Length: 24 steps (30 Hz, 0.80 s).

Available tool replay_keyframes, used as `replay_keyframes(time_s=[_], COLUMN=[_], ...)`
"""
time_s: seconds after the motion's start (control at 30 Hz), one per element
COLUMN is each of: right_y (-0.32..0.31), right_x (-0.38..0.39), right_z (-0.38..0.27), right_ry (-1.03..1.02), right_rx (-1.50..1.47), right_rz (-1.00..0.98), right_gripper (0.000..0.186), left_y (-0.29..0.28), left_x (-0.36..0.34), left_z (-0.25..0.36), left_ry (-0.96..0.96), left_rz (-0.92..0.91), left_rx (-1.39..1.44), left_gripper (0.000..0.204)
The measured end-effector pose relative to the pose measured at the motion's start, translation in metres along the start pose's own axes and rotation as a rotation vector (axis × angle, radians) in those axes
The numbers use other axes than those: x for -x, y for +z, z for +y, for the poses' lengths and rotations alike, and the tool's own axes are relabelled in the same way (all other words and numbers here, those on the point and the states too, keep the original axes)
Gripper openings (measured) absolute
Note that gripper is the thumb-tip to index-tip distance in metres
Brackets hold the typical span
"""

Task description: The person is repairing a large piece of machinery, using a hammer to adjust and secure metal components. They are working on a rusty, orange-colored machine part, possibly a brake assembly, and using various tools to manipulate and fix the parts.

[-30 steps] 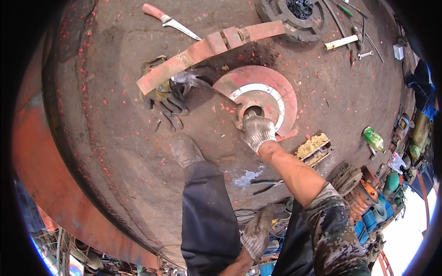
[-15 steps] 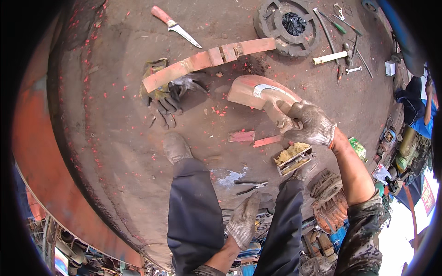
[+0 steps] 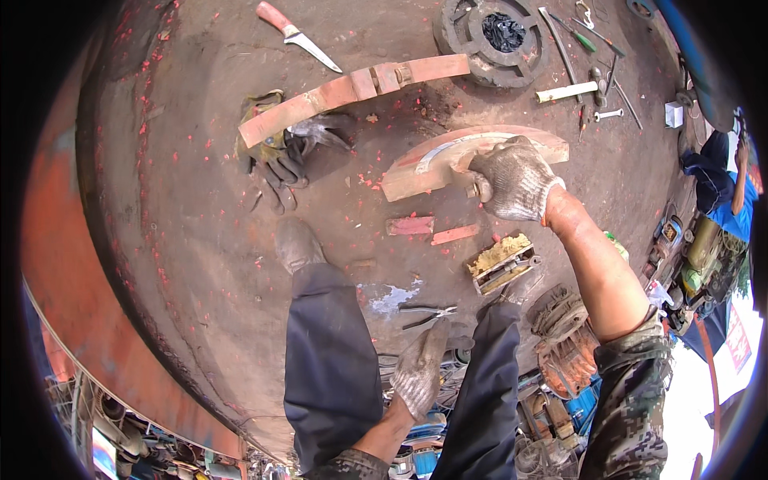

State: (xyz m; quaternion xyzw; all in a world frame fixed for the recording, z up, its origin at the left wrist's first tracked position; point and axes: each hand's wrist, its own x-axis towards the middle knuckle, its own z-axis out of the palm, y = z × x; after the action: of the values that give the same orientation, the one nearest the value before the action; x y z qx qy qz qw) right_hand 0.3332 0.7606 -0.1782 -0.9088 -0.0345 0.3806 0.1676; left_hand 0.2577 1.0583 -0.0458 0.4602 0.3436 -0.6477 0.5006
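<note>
My right hand [image 3: 512,180], in a knitted glove, grips the hub of a tilted red half-disc [image 3: 412,172] with a white band, just above the ground. My left hand [image 3: 420,368], also gloved, is low between my legs, fingers extended and holding nothing visible. Below the half-disc lie a pink block [image 3: 410,226], a red strip [image 3: 454,234] and an open metal box [image 3: 500,268] holding yellow material. Pliers [image 3: 428,314] lie near my left hand. Above, a long curved red bar [image 3: 332,98] rests across a pair of work gloves [image 3: 284,164].
A knife [image 3: 308,44], a grey slotted ring [image 3: 460,36], a hammer [image 3: 560,94] and tools lie at the top. Another person [image 3: 724,192] is at the far right. Machine parts [image 3: 564,364] crowd the lower right; a rusty rim [image 3: 56,240] curves along the left.
My right hand lifted and tilted the half-disc from lying flat, uncovering the pink block and red strip, then moved it slightly left and up. The view has also shifted.
</note>
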Motion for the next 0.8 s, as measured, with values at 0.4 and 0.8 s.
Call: replay_keyframes(time_s=[0.4,0.8], right_y=[0.034,0.069], right_x=[0.031,0.057], right_z=[-0.03,-0.069], right_ry=[-0.018,0.148], right_rx=[-0.007,-0.424], right_rz=[0.152,0.126], right_gripper=[0.038,0.035], left_y=[-0.016,-0.021], left_x=[0.007,0.003], left_z=[0.007,-0.025], left_ry=[0.004,0.548], left_rz=[0.025,0.132], left_rx=[0.165,-0.678], left_gripper=[0.052,0.043])
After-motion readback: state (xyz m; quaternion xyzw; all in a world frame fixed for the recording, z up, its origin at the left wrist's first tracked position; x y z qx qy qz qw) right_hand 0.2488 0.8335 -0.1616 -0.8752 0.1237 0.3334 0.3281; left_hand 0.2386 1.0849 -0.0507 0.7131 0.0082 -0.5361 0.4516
